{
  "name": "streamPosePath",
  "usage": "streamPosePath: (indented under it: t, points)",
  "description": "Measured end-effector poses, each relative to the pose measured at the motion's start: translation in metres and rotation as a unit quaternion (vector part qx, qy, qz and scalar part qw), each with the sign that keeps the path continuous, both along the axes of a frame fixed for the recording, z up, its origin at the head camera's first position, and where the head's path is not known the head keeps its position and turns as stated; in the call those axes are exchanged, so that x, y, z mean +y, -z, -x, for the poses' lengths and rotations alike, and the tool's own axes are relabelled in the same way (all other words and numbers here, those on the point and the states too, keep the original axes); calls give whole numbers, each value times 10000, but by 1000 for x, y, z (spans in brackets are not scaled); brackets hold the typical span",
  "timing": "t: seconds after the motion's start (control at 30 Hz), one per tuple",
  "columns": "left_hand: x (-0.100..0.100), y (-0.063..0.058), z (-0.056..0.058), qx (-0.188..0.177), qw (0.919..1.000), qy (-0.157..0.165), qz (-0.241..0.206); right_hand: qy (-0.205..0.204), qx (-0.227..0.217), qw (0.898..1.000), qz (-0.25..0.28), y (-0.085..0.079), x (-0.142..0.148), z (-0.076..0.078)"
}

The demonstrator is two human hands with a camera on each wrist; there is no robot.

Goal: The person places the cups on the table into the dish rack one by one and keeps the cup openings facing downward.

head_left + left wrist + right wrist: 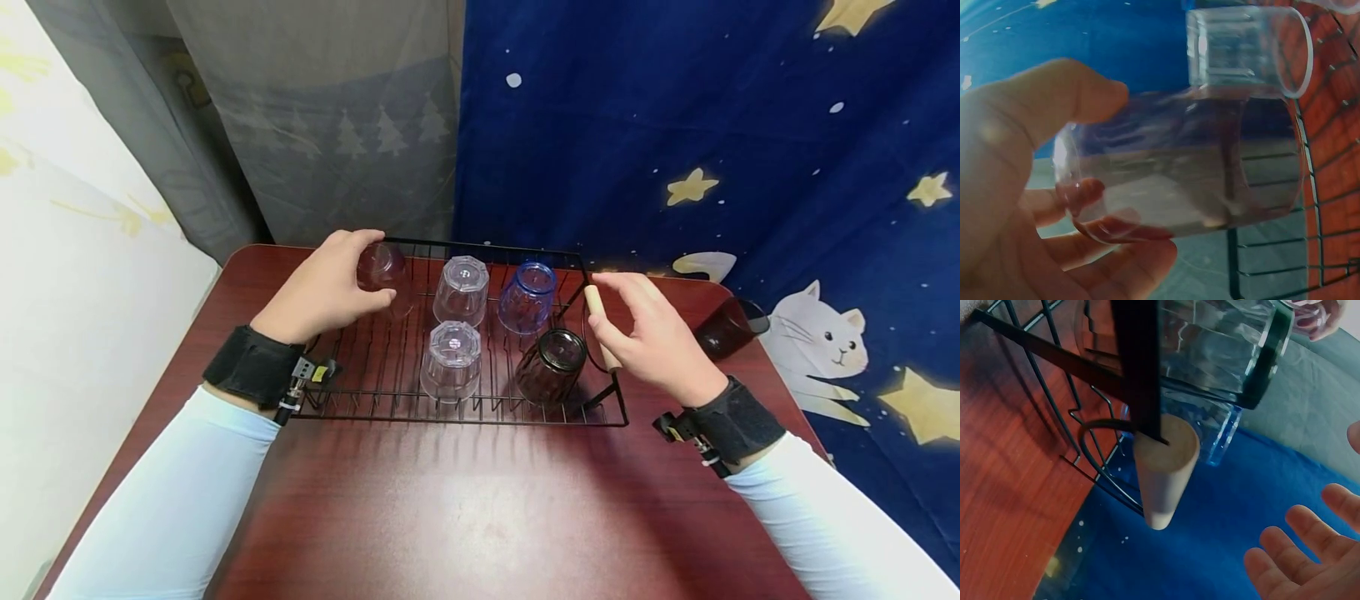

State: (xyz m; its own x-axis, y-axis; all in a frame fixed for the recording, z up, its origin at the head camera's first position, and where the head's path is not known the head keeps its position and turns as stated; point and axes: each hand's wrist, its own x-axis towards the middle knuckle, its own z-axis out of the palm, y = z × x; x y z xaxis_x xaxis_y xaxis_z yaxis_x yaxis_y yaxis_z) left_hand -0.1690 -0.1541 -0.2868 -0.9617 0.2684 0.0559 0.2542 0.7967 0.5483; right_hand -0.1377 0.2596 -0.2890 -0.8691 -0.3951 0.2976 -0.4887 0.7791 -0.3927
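Observation:
My left hand holds a pinkish see-through glass by its upturned base, thumb on one side and fingers on the other. That glass is upside down at the left end of a black wire rack. My right hand hovers beside the rack's right end, fingers loosely bent and apart from the wooden handle. Between the hands, two clear glasses, a blue glass and a dark brown glass sit upside down in the rack.
A dark red glass is near the right edge of the reddish-brown table. Behind the table hang a grey curtain and a blue star-patterned curtain. A white wall or cloth stands on the left.

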Motion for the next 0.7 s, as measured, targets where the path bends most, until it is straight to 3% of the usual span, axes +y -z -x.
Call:
streamPosePath:
  t: [0.47,0.7]
  points:
    - [-5,18,24,-489,9973,-168,514,27,-184,9996,192,12,0,-2]
    - [-1,26,28,-403,9970,-219,630,28,-162,9995,265,17,2,-1]
